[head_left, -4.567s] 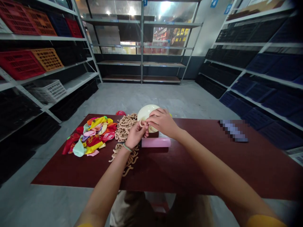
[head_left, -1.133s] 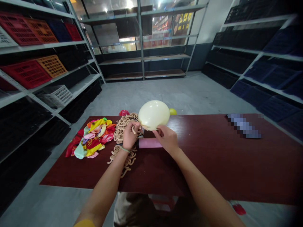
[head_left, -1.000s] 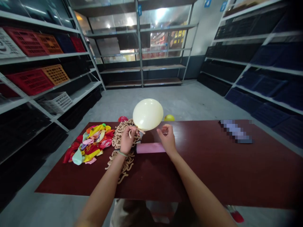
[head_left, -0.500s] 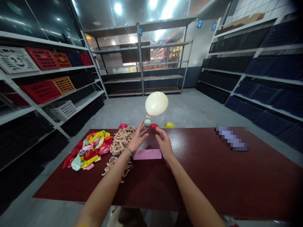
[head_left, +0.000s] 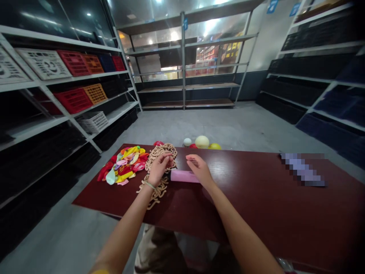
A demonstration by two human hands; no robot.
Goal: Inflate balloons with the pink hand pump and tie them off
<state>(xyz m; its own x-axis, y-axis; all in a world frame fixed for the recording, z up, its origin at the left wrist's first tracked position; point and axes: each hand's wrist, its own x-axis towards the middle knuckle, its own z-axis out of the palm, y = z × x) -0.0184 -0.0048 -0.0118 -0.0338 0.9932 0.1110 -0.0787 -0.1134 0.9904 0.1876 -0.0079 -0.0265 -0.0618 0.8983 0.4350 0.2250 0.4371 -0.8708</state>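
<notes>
Above the dark red table, my left hand is open with fingers loosely bent and nothing in it. It hovers by a heap of beige, curly, cord-like pieces. My right hand is also open and bare, partly covering the right end of a pink cylinder with a black end, which looks like a balloon pump. Past the far table edge sits an inflated cream balloon, beside a yellow balloon and a small white balloon. Limp coloured balloons lie piled at the left.
An object hidden by pixel blurring lies on the right of the table. Shelving with red, orange and white crates stands on the left. A metal rack is at the back, and dark bins fill the right shelves.
The cream balloon, in the air between and beyond my hands before, has dropped behind the table edge among the other balloons. My hands have lowered slightly. The view has turned left and tilted down.
</notes>
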